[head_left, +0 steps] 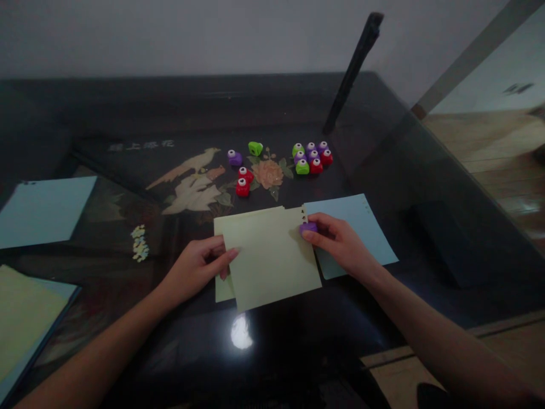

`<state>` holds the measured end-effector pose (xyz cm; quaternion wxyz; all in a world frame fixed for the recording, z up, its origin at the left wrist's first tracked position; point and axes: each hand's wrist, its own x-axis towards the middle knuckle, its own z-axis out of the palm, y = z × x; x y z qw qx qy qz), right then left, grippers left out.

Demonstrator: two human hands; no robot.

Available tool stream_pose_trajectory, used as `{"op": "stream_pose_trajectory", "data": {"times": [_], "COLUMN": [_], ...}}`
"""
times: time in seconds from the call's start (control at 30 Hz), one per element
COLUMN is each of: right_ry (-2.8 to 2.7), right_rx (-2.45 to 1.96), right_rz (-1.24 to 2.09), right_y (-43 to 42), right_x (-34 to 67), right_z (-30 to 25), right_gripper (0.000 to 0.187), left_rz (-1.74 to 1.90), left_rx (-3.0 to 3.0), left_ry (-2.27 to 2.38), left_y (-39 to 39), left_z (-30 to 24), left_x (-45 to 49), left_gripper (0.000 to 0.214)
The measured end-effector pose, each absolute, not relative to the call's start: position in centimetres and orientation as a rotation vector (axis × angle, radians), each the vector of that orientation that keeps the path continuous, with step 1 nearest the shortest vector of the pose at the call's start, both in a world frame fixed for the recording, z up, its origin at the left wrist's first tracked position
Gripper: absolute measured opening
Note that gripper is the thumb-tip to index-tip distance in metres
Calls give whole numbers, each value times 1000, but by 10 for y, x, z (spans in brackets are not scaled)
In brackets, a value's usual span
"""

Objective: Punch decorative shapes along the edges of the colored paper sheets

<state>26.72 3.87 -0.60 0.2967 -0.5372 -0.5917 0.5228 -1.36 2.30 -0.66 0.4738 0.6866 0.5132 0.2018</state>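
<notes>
My left hand point(204, 261) pinches the left edge of a pale yellow paper sheet point(272, 258), its thumb on top and the fingers behind. A second yellow sheet point(224, 289) shows from underneath. Between the thumb and fingers of my right hand point(340, 241) is a small purple craft punch point(308, 228), set at the sheet's upper right corner. Small dark punched holes point(304, 215) run along that right edge above the punch. Partly under my right hand and wrist lies a light blue sheet point(361, 221).
Several red, green and purple punches point(313, 159) stand grouped at the back, with a looser group of punches point(243, 180) to their left. Tiny paper cut-outs point(139, 244) lie at left. Blue paper point(46, 210) and a yellow stack point(28, 318) are farther left. A black post point(353, 74) rises behind.
</notes>
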Motion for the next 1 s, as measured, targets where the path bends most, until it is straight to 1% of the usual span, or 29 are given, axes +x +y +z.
{"op": "stream_pose_trajectory", "data": {"times": [0.37, 0.7, 1.0], "right_ry": [-1715, -1641, -1545], "right_rx": [-1458, -1442, -1386], "right_rz": [1314, 1381, 1439], "right_y": [36, 37, 38], "right_x": [265, 267, 268], "right_z": [2, 1, 1], "right_gripper": [24, 29, 28], "left_rz": [506, 556, 609], "left_rx": [1522, 1445, 1365], "left_ry": [1267, 1238, 1300], "left_y": [23, 24, 25], "left_z": [-11, -9, -6], "left_x": [-15, -13, -11], "left_gripper": [28, 23, 22]}}
